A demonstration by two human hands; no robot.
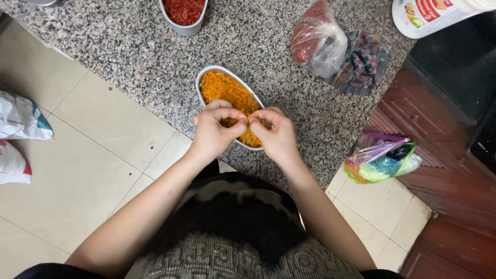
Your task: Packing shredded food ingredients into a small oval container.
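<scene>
Both the left hand (213, 132) and the right hand (276, 133) pinched a small orange flower head (231, 122) with narrowed fingers over the white oval dish of orange petals (227, 90) at the desk's (129, 51) six-o'clock edge, best plucked low so petals fell inside.

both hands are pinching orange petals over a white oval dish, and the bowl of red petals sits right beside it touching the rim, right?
Not quite. The bowl of red petals stands apart from the white oval dish, further back on the counter, with bare stone between them. The head view shows this. The left hand and right hand do pinch orange petals over the dish.
</scene>
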